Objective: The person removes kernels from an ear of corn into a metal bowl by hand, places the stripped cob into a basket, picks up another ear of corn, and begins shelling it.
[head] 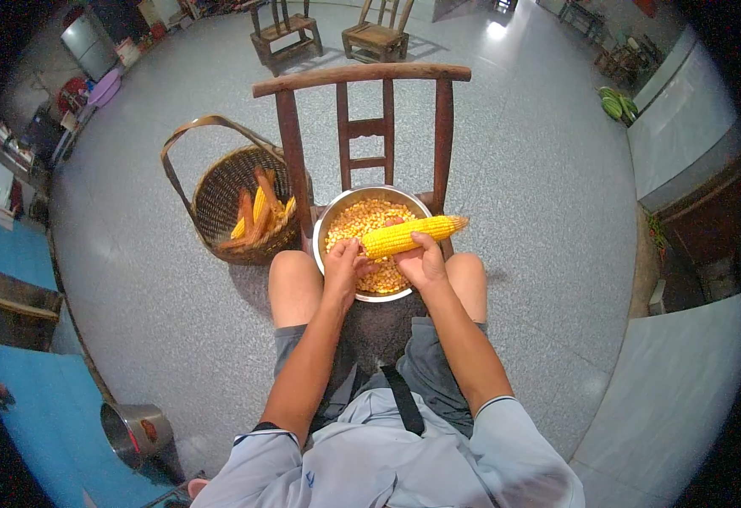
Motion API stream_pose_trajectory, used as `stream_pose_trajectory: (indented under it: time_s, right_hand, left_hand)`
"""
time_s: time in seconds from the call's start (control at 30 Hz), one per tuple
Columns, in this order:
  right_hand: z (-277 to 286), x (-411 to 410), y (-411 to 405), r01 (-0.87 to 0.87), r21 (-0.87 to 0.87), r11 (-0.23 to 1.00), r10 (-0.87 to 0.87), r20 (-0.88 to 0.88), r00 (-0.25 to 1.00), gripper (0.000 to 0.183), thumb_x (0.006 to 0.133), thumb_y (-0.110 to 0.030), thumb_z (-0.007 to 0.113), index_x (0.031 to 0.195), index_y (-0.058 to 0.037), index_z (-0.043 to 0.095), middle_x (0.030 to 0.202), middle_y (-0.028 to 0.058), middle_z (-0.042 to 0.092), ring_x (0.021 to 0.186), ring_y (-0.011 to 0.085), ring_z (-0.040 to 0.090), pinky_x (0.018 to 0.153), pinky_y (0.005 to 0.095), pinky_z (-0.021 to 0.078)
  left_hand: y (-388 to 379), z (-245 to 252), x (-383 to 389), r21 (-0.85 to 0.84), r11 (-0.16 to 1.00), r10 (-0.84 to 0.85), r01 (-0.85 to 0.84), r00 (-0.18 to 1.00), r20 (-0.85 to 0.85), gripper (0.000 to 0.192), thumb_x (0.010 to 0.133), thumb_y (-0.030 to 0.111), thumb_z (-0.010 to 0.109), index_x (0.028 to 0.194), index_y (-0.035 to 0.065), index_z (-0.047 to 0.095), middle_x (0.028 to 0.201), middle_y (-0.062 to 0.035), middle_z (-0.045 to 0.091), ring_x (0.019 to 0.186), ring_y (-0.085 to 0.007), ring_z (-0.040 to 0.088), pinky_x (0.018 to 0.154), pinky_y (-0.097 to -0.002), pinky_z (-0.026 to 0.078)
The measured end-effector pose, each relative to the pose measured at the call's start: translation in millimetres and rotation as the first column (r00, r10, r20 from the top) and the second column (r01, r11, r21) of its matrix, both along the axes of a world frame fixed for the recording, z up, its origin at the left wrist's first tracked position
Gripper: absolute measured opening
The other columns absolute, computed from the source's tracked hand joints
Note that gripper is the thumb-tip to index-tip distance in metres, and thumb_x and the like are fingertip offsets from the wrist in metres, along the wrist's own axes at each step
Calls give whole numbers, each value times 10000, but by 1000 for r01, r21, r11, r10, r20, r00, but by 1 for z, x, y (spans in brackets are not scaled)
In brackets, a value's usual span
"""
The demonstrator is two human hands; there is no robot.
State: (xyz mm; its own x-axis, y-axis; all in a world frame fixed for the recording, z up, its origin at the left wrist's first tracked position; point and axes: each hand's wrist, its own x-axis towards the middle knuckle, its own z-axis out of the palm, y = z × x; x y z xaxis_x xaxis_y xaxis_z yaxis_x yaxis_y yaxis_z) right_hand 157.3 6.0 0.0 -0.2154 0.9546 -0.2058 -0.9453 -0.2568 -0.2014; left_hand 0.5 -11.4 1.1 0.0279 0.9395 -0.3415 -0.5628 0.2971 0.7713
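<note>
An ear of yellow corn [408, 236] lies slantwise above a round metal bowl [321, 260], its brownish tip pointing right. My right hand [424, 259] holds it near the middle, thumb on top and fingers underneath. At the blunt left end, my left hand [346, 260] has thumb and fingertips closed against the ear's edge; what they pinch there is too small to tell. Loose corn kernels [365, 219] fill the bottom of the bowl. The bowl stands on the seat of a dark wooden chair [286, 140], before my knees.
Left of the chair stands a woven basket [208, 216] with a tall handle, holding corn cobs [262, 206], some reddish-brown, some yellow. Two small wooden chairs [286, 35] [378, 33] stand beyond. A metal pot [148, 432] is at lower left, and green gourds or melons [617, 105] lie far right.
</note>
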Motion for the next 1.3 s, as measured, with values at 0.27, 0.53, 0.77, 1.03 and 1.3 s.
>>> stream_pose_trajectory:
  time_s: [0.27, 0.53, 0.77, 1.03, 1.3]
  right_hand:
    - [3, 0, 0, -49, 92, 995, 42, 79, 996, 502, 679, -4, 588, 1151, 8, 417, 1083, 144, 515, 1091, 275, 452, 1009, 423, 296]
    - [4, 2, -1, -22, 86, 996, 16, 72, 997, 499, 673, -7, 594, 1143, 8, 425, 1075, 147, 519, 1075, 275, 464, 995, 424, 316]
    - [2, 1, 0, -32, 68, 997, 29, 57, 998, 518, 662, 12, 595, 1148, 11, 414, 1081, 144, 515, 1085, 278, 457, 1005, 423, 309]
    - [0, 1, 0, -37, 74, 997, 32, 67, 997, 527, 666, 5, 595, 1159, 12, 408, 1090, 140, 513, 1094, 279, 452, 1010, 422, 304]
    - [-3, 2, 1, -32, 69, 997, 26, 82, 996, 515, 671, -10, 600, 1152, 14, 417, 1085, 142, 517, 1087, 273, 457, 1004, 422, 308]
  left_hand:
    - [0, 5, 0, -54, 995, 83, -84, 996, -21, 118, 855, 156, 521, 854, 38, 524, 748, -38, 541, 632, -119, 542, 567, -275, 529]
    - [0, 5, 0, -77, 994, 81, -74, 993, 88, 100, 835, 109, 546, 870, 17, 528, 777, -51, 543, 645, -126, 547, 578, -272, 527]
    - [1, -7, -1, -30, 997, 66, -66, 998, 19, 155, 827, 140, 588, 877, 8, 525, 815, -68, 557, 701, -146, 572, 603, -288, 540]
    - [1, -9, -2, -50, 996, 72, -71, 997, 28, 131, 825, 110, 583, 878, -1, 538, 832, -78, 574, 721, -150, 586, 597, -270, 540]
    - [0, -7, -2, -9, 998, 65, -66, 991, -121, 169, 842, 136, 561, 876, -30, 558, 820, -93, 586, 691, -160, 581, 587, -278, 535]
